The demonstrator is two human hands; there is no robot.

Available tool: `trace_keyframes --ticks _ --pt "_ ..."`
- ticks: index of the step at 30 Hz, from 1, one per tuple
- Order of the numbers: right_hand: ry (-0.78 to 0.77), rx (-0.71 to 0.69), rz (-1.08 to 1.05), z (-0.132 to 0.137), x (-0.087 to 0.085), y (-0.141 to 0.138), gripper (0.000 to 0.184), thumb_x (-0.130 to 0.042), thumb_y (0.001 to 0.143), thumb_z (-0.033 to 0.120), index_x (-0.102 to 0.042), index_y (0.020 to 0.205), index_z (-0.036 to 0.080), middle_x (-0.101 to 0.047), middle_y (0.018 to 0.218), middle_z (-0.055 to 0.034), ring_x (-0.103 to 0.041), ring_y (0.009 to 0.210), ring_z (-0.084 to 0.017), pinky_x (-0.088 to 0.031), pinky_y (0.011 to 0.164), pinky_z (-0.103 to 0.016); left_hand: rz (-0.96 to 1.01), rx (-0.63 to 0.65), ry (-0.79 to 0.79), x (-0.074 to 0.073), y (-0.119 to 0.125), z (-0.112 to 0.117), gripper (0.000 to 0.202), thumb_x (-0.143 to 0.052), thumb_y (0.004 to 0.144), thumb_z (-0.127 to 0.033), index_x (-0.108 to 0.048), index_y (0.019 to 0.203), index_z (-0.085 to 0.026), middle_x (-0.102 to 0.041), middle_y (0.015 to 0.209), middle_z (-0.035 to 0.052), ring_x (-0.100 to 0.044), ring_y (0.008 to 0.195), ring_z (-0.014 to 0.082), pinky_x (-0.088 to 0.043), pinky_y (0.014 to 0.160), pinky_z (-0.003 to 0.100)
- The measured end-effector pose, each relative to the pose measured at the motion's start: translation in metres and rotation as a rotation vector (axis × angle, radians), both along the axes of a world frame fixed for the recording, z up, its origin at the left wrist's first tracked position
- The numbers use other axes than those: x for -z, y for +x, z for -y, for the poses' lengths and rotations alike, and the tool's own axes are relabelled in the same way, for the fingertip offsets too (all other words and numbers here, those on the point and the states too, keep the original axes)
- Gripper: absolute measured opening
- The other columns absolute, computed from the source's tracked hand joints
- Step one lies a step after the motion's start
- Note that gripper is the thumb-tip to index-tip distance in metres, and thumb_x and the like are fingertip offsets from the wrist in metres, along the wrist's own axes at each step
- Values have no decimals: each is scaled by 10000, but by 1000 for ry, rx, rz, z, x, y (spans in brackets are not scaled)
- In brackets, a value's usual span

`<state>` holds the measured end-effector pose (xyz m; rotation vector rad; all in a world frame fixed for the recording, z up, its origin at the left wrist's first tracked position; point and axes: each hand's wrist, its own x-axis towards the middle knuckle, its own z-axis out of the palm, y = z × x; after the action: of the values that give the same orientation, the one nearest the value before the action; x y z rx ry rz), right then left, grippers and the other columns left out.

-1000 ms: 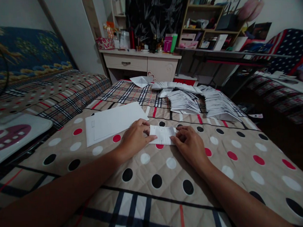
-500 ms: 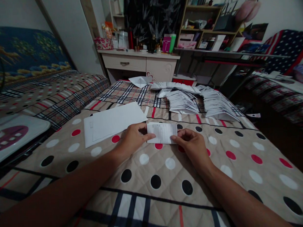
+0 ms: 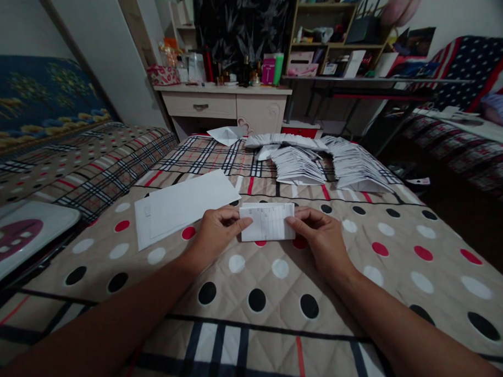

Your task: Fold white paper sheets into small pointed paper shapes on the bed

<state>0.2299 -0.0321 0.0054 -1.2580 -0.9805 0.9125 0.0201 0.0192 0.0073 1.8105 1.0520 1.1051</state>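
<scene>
A small folded sheet of paper [image 3: 268, 223] with printed lines on it is held up just above the bedspread. My left hand [image 3: 218, 231] pinches its left edge, thumb in front and fingers behind. At the right edge, my right hand [image 3: 319, 230] grips it the same way. To the left of the folded paper lie flat white sheets [image 3: 186, 204], overlapping one another. Farther back rest a fanned stack of folded papers [image 3: 298, 166] and a second, larger stack [image 3: 358, 165] to its right.
Everything lies on a quilted bedspread [image 3: 254, 276] with dots and plaid bands. A row of folded papers [image 3: 283, 140] and a loose folded paper [image 3: 227, 135] sit toward the far edge. Beyond stands a white dresser [image 3: 203, 105]. A white board-like item [image 3: 34, 232] is at left.
The view has shifted slightly. The folded paper now faces me more squarely, and its layers gape a little at the top. Both hands keep their grip on its edges.
</scene>
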Motion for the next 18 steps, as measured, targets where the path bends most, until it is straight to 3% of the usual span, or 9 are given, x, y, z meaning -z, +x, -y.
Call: trace_keyframes --ticks 3,7,13,18 --pt "-14 -2 -74 1 -2 -1 229 -805 648 349 -684 741 179 -646 686 -3 -538 578 -116 -408 497 -218 -26 4 0 1 -1 0 263 -695 769 -314 -621 579 -148 -607 651 4 -558 637 119 -440 607 233" --pt "24 6 -106 1 -3 -1 200 -785 674 340 -679 693 172 -630 646 16 -510 552 -91 -395 498 -204 -18 5 -6 0 -1 2 225 -694 778 -310 -661 624 -148 -655 734 23 -596 695 131 -465 654 241" --pt "20 52 -71 1 -2 -1 170 -788 651 302 -682 665 171 -667 703 -3 -552 599 -103 -438 547 -213 76 -4 -9 -1 -2 3 202 -690 794 -320 -711 678 -156 -689 839 35 -629 779 140 -490 693 234" --pt "20 73 -41 0 -2 -2 172 -788 645 290 -667 619 171 -686 771 -21 -569 623 -107 -457 563 -217 167 -57 -64 3 -2 2 161 -754 721 -310 -714 671 -163 -710 831 29 -637 753 138 -510 680 232"
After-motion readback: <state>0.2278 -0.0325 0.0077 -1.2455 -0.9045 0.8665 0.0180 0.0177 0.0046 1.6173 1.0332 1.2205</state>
